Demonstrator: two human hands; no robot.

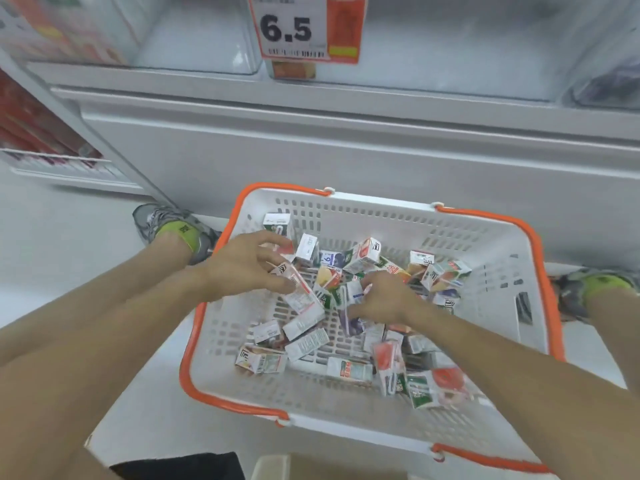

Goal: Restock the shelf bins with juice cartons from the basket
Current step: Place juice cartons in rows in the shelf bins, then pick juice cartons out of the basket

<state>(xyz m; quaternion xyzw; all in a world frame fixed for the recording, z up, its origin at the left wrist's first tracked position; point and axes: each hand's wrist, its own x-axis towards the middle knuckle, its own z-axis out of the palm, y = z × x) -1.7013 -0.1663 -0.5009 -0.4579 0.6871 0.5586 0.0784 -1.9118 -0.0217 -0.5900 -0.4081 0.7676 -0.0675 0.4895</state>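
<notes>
Both hands down inside the basket [512, 271], white perforated plastic with orange handles, sitting on the floor in front of the shelf unit. Loose juice cartons [349, 367] scattered flat and tilted over the basket bottom, thickest across the middle and right side.

Left hand [242, 263]: fingers curled, pinching a white carton [301, 296] that lies tilted under the fingertips; the carton sticks out below and right of the hand, top end at the fingertips. Narrow pinch, holding it.

Right hand [384, 299]: fingers curled down into the pile at basket centre, touching cartons around a purple carton [351, 323] just under the fingertips. Cannot tell if it actually grips one, blurred and fingers hide the contact.

Hands near each other, not touching.

Shelf bins [201, 46] above, clear plastic, price tag [308, 27] reading 6.5 on the front edge. One orange carton [294, 70] visible behind the tag. A shoe [173, 230] either side of the basket
</notes>
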